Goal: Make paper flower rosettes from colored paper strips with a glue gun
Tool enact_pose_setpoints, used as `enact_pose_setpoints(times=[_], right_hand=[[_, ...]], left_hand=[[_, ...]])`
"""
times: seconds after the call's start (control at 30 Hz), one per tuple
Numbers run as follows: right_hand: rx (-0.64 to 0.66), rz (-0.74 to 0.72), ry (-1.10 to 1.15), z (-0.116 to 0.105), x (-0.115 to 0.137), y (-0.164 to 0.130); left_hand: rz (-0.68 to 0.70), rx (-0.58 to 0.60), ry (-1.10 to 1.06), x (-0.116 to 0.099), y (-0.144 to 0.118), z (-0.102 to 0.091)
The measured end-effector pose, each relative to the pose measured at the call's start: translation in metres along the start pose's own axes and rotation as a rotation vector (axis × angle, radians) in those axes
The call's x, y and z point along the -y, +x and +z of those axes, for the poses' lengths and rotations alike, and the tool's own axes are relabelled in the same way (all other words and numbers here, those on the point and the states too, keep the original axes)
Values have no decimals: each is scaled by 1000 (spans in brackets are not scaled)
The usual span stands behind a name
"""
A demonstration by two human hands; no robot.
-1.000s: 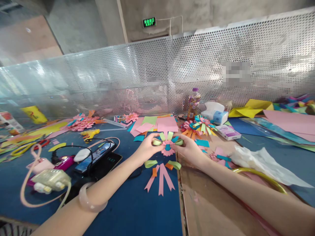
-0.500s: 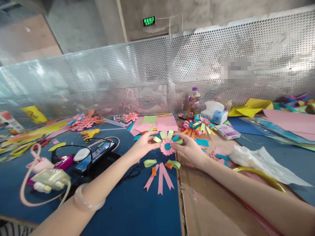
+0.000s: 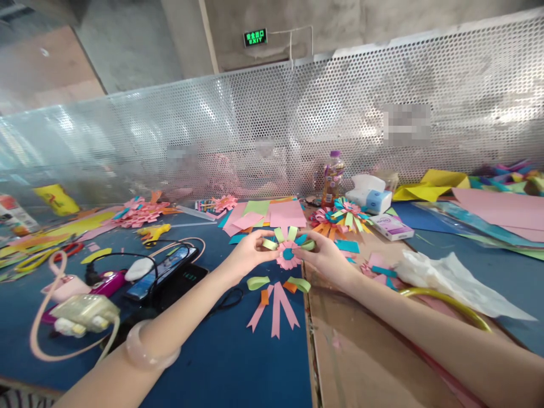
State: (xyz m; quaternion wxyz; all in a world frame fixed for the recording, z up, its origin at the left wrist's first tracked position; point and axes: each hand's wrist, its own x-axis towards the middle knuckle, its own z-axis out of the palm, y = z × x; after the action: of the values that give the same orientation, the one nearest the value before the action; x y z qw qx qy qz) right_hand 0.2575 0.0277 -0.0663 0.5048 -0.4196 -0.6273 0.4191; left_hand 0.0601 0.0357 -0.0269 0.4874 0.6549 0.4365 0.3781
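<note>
Both hands, left hand (image 3: 249,253) and right hand (image 3: 325,258), pinch the pink paper flower with green looped petals (image 3: 289,249), fingers clamped on opposite sides, steadying it above the blue tabletop (image 3: 221,362).

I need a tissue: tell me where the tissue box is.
The tissue box sits far right of centre by the mesh screen, beside the bottle.

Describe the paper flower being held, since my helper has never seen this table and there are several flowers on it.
Start at the seam where the blue table top meets the brown board. Just above the seam's far end, the left hand and right hand hold a paper flower between them. Unlike the flowers lying farther back, it is lifted off the table, with a pink scalloped centre, blue middle and green loops.
</note>
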Motion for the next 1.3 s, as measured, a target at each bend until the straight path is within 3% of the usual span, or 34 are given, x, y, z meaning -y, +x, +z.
enact_pose_setpoints(times=[0.53, 0.8, 0.9, 1.07, 1.17, 1.3], right_hand=[[-5, -26, -79, 1, 2, -1], [-3, -66, -82, 3, 2, -2], [-68, -223, -181, 3, 3, -4], [-137, -759, -495, 0, 14, -13], [-86, -969, -648, -3, 23, -20], [-35, -1092, -782, -4, 29, -26]], left_hand=[[-39, -86, 6, -9, -3, 10], [-23, -65, 4, -9, -3, 8], [43, -11, -47, -7, -2, 6], [203, 44, 51, -2, -2, 2], [437, -1, 276, 0, -4, -2], [814, -154, 644, -3, -11, -7]])
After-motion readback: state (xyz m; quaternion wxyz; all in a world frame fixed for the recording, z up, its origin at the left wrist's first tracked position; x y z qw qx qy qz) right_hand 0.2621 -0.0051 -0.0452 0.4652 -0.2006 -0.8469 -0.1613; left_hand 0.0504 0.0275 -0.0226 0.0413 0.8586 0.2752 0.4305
